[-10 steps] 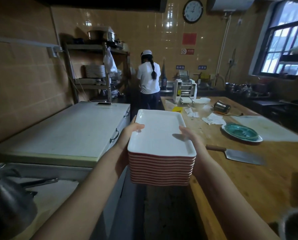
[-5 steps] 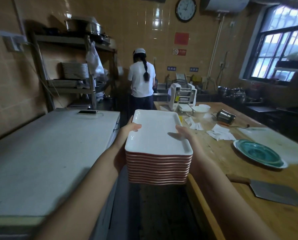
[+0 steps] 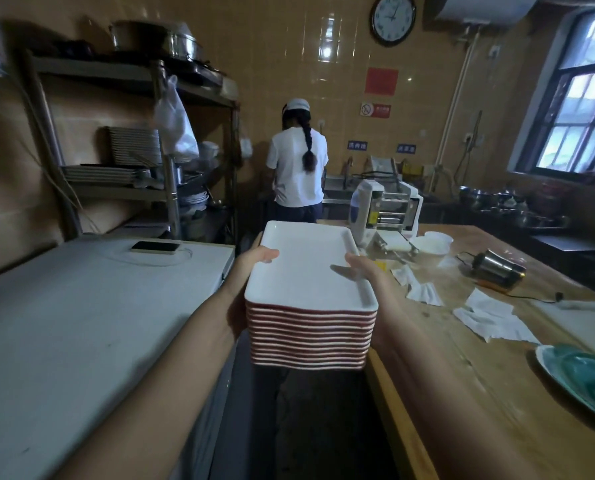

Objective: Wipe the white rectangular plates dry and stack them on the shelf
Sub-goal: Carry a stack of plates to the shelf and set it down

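Observation:
I carry a tall stack of white rectangular plates (image 3: 306, 271) with red-brown undersides in front of me, over the dark aisle floor. My left hand (image 3: 251, 268) grips the stack's left side, thumb hooked over the top plate's rim. My right hand (image 3: 368, 275) grips the right side, thumb lying on the top plate. The fingers of both hands are hidden under the stack. Ahead on the left stands a metal shelf (image 3: 116, 194) with other stacked plates (image 3: 135, 145) on its middle level.
A white chest counter (image 3: 81, 323) with a phone (image 3: 155, 247) runs along my left. On my right, a wooden table (image 3: 479, 375) holds paper towels, a steel cup, a green plate (image 3: 587, 379) and a machine. A person in white (image 3: 297, 168) stands ahead in the aisle.
I have walked forward along the aisle with the stack held the same way. The shelf and the person are nearer, and the cleaver on the table has dropped out of view.

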`<state>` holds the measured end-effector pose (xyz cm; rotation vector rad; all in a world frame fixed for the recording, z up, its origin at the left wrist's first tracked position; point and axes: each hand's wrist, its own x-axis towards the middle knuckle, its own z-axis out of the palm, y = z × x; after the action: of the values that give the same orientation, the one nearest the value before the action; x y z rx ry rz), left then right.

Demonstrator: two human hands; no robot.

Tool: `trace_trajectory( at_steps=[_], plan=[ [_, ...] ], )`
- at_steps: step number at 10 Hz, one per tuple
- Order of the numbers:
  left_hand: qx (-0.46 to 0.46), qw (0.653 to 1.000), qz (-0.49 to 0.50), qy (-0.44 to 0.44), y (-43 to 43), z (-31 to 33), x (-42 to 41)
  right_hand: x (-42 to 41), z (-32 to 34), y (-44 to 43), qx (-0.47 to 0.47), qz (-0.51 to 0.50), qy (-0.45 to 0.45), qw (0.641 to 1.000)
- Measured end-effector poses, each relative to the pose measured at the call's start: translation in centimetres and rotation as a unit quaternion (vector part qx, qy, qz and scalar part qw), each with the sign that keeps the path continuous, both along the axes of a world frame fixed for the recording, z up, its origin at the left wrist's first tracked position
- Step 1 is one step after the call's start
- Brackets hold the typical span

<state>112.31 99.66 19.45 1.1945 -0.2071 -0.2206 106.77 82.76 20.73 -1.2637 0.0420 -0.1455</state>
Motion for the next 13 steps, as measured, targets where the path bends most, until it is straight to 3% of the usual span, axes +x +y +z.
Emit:
trace_trajectory(
  at_steps=[1,3,10,13],
  plan=[
    [0.007,1.000,0.009,0.006,-1.8,0.2,6.6,5.3,0.3,-1.9,-0.004,0.018,0.034,0.999],
    [-0.012,1.000,0.024,0.008,-3.4,1.3,14.8,15.7,0.7,-3.3,0.079,0.065,0.046,0.994],
    [0.013,1.000,0.015,-0.007,-4.0,3.1,54.5,54.5,1.6,-3.7,0.095,0.066,0.057,0.992],
    [0.012,0.998,0.041,0.038,-6.0,2.1,67.9,68.5,0.1,-5.6,0.114,0.083,0.075,0.987]
  ],
)
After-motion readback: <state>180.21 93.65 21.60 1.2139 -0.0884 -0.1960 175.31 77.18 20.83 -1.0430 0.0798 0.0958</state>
